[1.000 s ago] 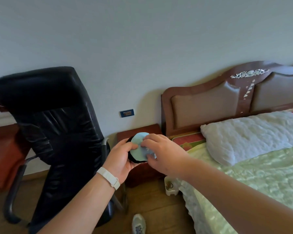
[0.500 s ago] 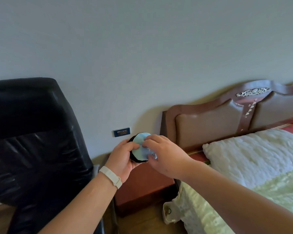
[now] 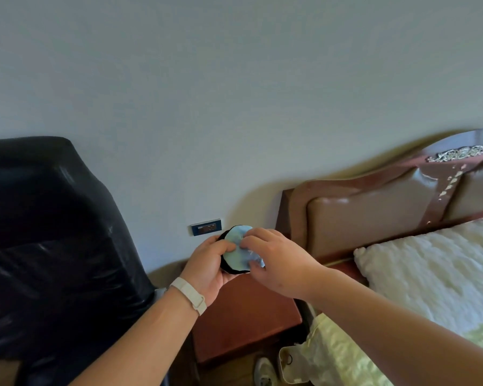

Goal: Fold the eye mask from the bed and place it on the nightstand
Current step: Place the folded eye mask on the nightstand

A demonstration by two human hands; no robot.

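The eye mask, light blue with a black rim, is folded into a small rounded bundle and held in the air between both hands. My left hand cups it from the left and below, thumb on its front. My right hand pinches its right side with fingertips on the blue face. The reddish-brown nightstand stands directly below the hands, between the chair and the bed. Its top is mostly hidden by my hands.
A black leather office chair fills the left side, close to the nightstand. The bed with a white pillow and brown padded headboard is at the right. A blue wall socket sits behind the mask. A shoe lies on the floor.
The camera has moved closer and tilted up, so the nightstand and bed sit lower in view. Both hands keep the same hold on the folded mask.
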